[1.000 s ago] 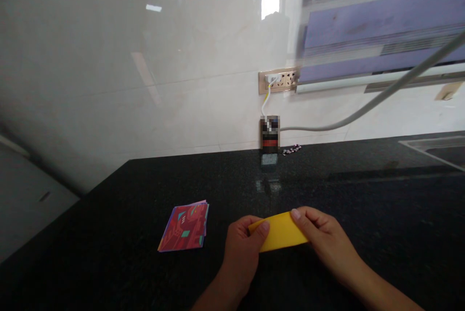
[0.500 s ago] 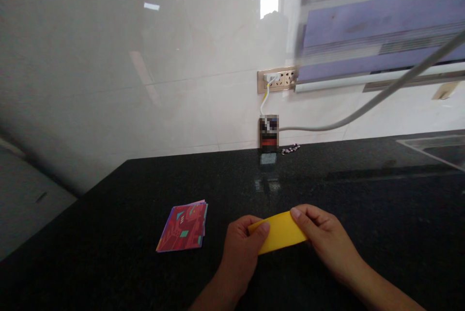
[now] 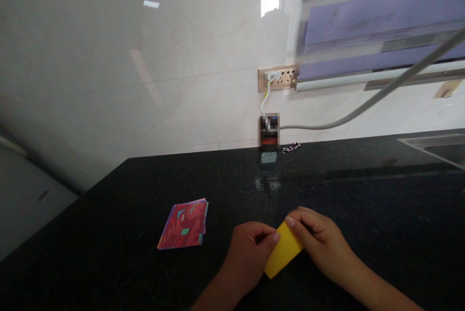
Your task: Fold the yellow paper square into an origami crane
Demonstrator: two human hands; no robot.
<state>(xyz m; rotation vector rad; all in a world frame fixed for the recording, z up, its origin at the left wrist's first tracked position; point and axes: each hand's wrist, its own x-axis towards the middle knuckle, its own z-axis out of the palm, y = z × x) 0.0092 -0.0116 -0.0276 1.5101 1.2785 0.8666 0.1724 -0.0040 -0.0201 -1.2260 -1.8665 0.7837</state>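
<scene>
A yellow folded paper [image 3: 285, 251] hangs tilted between my two hands, low in the view and above the dark countertop. My left hand [image 3: 250, 253] pinches its upper left edge between thumb and fingers. At its upper right, my right hand [image 3: 317, 236] holds the paper with the thumb on top and the other fingers behind. To the left of my hands, a small stack of red and purple patterned sheets [image 3: 184, 226] lies flat on the counter.
The black countertop [image 3: 127, 204] meets a pale tiled wall. Against the wall stands a pixelated dark object [image 3: 270, 132], with a beaded string [image 3: 291, 147] beside it. Above are a socket panel [image 3: 278, 78], a grey hose [image 3: 348, 118] and a purple blind [image 3: 381, 20]. A metal-edged recess [image 3: 436, 148] is at right.
The yellow paper has turned to a steeper slant, its lower left end now pointing down. My left hand has shifted right and nearer to my right hand, gripping the upper edge.
</scene>
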